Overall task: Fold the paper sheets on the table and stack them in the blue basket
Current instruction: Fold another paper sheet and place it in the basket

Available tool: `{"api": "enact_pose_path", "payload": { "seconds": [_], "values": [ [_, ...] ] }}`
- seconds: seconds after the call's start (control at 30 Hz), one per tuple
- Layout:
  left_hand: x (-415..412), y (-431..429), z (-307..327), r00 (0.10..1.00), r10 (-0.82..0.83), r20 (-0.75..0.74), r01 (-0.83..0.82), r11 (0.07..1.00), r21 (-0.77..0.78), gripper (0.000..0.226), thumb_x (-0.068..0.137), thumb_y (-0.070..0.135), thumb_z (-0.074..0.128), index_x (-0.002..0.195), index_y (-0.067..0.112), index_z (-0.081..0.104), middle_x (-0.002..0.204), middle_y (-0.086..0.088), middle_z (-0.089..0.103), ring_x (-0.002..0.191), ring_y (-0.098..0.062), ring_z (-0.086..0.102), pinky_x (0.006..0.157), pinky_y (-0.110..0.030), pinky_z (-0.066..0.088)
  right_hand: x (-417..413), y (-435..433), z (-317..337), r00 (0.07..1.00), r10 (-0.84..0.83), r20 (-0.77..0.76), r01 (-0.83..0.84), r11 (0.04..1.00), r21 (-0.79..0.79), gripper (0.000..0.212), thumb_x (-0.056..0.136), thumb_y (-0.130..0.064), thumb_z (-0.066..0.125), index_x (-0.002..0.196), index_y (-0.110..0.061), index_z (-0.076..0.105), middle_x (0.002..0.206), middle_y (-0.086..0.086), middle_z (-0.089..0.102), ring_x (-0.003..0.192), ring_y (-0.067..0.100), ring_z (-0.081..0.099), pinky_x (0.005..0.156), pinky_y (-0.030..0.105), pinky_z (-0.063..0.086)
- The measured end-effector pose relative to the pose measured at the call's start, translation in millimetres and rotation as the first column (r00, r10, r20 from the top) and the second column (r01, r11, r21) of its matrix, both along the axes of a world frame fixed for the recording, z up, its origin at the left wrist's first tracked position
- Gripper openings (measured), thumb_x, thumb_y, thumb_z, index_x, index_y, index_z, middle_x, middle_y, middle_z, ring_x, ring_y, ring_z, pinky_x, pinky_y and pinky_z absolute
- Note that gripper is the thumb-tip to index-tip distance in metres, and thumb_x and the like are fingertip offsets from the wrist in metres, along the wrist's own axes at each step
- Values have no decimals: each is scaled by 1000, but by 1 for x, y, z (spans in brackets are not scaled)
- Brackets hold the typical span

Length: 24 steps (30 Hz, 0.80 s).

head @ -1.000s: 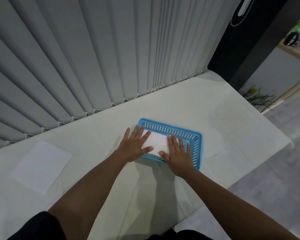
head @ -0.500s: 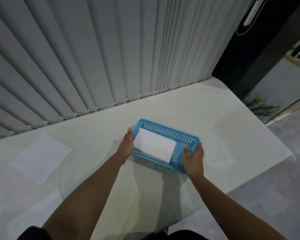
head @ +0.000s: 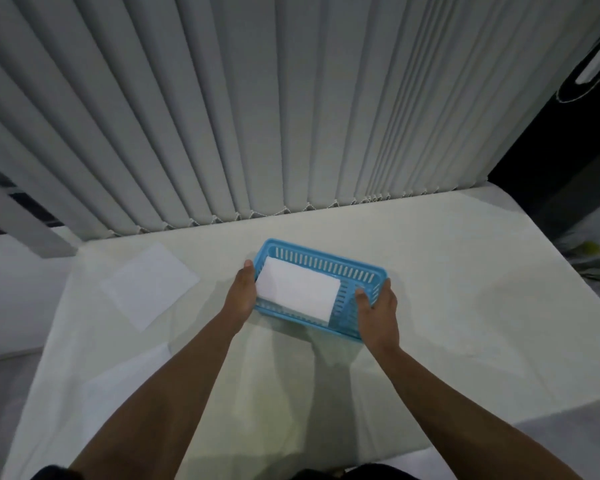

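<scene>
The person holds the blue slotted plastic basket by its 2 short ends over the pale cloth-covered table. The left hand is clasped against the basket's left end, its thumb lying up along the rim there. Its fingers go down out of sight beneath the basket, so how they lie cannot be told. The right hand grips the basket's right end: the thumb hooks over the rim into the basket, and the fingers curl round the outside of the wall.

Inside the basket lies 1 folded white paper sheet, pushed toward the left end and covering most of the floor. A strip of blue slotted floor shows bare at the right end, beside the thumb. Whether the basket rests on the table or is raised off it cannot be told.

Left of the basket, apart from it, a flat white paper sheet lies on the cloth. A second white sheet lies left of the basket and nearer the person. Behind the basket, grey vertical blinds hang down to the table's far edge.
</scene>
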State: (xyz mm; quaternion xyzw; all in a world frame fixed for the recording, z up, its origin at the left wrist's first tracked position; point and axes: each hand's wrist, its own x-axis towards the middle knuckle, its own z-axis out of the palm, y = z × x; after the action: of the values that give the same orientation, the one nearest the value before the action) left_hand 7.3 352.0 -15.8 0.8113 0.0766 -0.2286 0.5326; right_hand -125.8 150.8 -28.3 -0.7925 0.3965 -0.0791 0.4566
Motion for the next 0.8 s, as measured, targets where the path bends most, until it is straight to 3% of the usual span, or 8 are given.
{"api": "enact_pose_path", "payload": {
  "seconds": [0.27,0.53,0.6,0.7,0.8],
  "values": [
    [8,87,-5,994,108,32,-108,994,4,55,101,47,19,131,12,49,134,-12,52,122,-28,50,111,-41,35,25,77,-6,995,100,-6,-100,995,21,74,96,-48,42,153,-16,8,155,9,24,133,31,42,101,46,41],
    [15,123,-14,998,56,-21,-57,998,-17,54,102,44,21,138,10,43,139,-8,48,128,-26,45,109,-37,31,22,120,-18,999,51,-15,-51,999,9,73,96,-47,41,153,-18,7,154,9,25,132,31,43,100,49,44],
    [15,124,-15,999,30,-14,-31,999,-33,53,102,43,21,136,10,44,135,-9,49,123,-25,47,106,-35,32,20,122,-20,998,53,-39,-53,999,1,75,97,-45,43,153,-15,4,158,11,17,139,32,34,107,48,37],
    [14,129,-18,1000,-4,6,4,999,-38,52,102,43,20,134,11,46,126,-9,52,108,-20,49,99,-33,34,18,122,-22,985,104,-138,-115,991,-70,80,96,-45,45,153,-10,2,161,15,3,148,32,11,118,45,15],
    [13,133,-20,999,-31,35,31,999,-8,55,101,47,19,135,13,46,133,-8,52,114,-21,50,103,-33,34,20,122,-19,960,137,-243,-193,956,-221,79,95,-49,44,153,-9,6,161,17,1,148,33,8,120,47,8]
  ]
}}
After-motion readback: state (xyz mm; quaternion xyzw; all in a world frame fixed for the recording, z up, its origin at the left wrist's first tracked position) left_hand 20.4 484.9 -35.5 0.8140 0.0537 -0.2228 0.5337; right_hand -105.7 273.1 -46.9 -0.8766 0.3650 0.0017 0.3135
